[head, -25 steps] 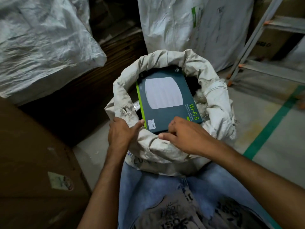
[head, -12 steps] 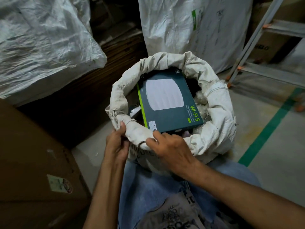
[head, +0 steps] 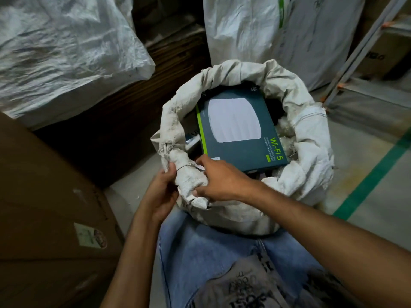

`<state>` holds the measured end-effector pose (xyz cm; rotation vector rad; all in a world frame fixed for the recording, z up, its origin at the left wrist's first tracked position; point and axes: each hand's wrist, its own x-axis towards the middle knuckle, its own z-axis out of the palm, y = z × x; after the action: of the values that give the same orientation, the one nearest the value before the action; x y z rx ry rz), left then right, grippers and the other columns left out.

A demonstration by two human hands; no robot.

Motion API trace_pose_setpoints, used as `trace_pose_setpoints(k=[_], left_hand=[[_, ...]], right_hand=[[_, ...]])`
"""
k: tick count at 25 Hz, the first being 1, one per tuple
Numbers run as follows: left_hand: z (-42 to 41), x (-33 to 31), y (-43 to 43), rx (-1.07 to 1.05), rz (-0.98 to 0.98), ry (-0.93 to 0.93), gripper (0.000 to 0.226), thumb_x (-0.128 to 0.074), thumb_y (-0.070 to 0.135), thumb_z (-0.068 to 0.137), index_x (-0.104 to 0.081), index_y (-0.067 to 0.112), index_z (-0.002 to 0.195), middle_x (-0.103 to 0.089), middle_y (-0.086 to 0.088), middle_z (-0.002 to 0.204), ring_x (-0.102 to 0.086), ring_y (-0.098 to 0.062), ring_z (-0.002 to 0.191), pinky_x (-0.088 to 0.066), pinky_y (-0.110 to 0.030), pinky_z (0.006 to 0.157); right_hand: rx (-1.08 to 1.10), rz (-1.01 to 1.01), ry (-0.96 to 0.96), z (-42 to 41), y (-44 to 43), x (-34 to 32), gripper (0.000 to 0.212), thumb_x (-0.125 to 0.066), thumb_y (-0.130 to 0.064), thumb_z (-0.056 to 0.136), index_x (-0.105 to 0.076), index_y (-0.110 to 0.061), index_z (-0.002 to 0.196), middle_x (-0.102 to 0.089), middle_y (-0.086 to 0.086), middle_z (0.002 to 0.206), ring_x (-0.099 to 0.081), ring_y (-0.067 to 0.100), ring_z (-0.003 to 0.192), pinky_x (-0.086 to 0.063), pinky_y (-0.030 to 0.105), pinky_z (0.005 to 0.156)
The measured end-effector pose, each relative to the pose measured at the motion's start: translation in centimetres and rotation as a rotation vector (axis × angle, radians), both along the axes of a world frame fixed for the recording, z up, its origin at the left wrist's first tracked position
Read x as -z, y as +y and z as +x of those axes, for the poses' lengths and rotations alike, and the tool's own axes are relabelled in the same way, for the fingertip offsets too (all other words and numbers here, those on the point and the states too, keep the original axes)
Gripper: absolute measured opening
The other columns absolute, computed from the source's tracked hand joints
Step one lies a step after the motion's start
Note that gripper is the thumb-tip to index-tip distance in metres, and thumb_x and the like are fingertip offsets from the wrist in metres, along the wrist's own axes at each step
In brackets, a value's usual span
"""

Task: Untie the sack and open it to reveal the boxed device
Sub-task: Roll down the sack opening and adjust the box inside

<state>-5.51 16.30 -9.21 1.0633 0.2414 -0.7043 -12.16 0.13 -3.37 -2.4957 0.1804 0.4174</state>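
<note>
Looking straight down into the sack (head: 309,152), its mouth is wide open with the off-white woven fabric rolled down into a thick rim all the way round. Sitting right on top inside is the boxed device (head: 235,130), a dark teal box with a lime green edge stripe, a picture of a white rounded-square unit on the lid and "Wi-Fi 5" printed in green along one side. It lies tilted, its near corner close to the hands, with some pale packing stuff showing beside it on the right.

Both hands are on the near-left bit of the rolled rim (head: 189,174), where the fabric is bunched into a fat twist. The left hand (head: 162,196) is closed round that bunch from the left side, thumb up against it. The right hand (head: 224,181) is clamped on the same bunch from the right, fingers curled over the top, thumb underneath. So the hands are close together with the fabric roll between them.

The sack stands on the concrete floor (head: 373,210) just in front of the person's jeans (head: 200,252). A cardboard box (head: 44,207) is on the left, other white woven sacks (head: 62,52) sit behind, and a green floor stripe (head: 373,174) runs on the right.
</note>
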Motion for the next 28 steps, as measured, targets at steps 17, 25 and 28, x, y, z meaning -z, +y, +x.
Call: trace_pose_setpoints(k=[17,25,28], left_hand=[[7.4,-3.1,-7.6,0.227,1.466,-0.684,0.069,-0.068,0.039,0.094,-0.038,-0.004,0.14,-0.063,-0.021,0.133,-0.061,-0.038,0.123,-0.05,-0.04,0.089],[10.2,-3.0,-4.5,-0.061,0.703,-0.167,0.044,-0.073,0.021,0.091,-0.058,0.003,0.128,-0.067,-0.013,0.112,-0.067,-0.028,0.103,-0.054,-0.039,0.091],[9.9,-3.4,-4.8,0.068,0.998,-0.335,0.064,-0.068,0.045,0.082,-0.047,0.012,0.133,-0.063,-0.012,0.121,-0.065,-0.033,0.105,-0.056,-0.047,0.094]], right_hand=[[0.138,-0.217,-0.255,-1.5,1.9,3.1,0.041,-0.074,-0.041,0.078,-0.055,-0.022,0.109,-0.066,0.001,0.105,-0.064,0.029,0.094,-0.038,0.034,0.065],[-0.017,-0.072,-0.152,0.8,-0.7,0.2,0.039,-0.066,-0.058,0.087,-0.063,-0.031,0.116,-0.067,-0.009,0.108,-0.063,0.018,0.099,-0.052,0.037,0.081],[0.05,-0.176,-0.332,6.3,-3.9,-0.9,0.043,-0.066,-0.022,0.086,-0.059,-0.03,0.127,-0.062,-0.006,0.122,-0.058,0.021,0.114,-0.051,0.038,0.089]])
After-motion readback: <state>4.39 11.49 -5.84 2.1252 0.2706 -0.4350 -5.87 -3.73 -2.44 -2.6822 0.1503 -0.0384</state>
